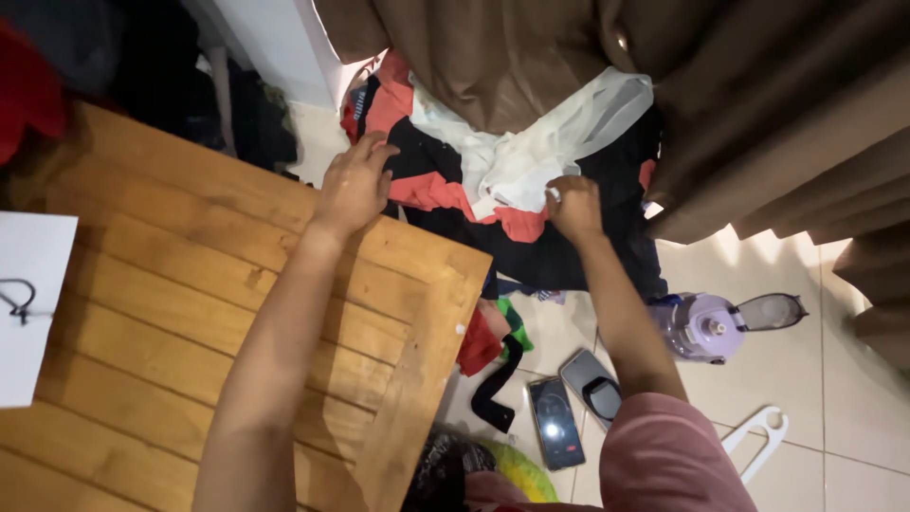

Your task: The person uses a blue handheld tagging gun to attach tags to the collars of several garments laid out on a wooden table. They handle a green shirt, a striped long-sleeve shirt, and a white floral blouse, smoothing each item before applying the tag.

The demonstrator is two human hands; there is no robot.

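Head view: right hand (573,206) pinches white cloth (531,156), left hand (354,186) spread loose, seemingly empty, beside clothes pile (445,194).

Both bare arms extend forward, away from the body. The left arm runs long and nearly straight, forearm bare, wrist slightly bent. The left hand (354,185) lies palm down, back uppermost, fingers (377,147) loosely spread and pointing ahead. The right arm, with a pink sleeve at the shoulder, angles inward from the elbow. The right hand (574,206) is curled into a closed grip, knuckles up, fingers (557,191) pinched on white cloth.
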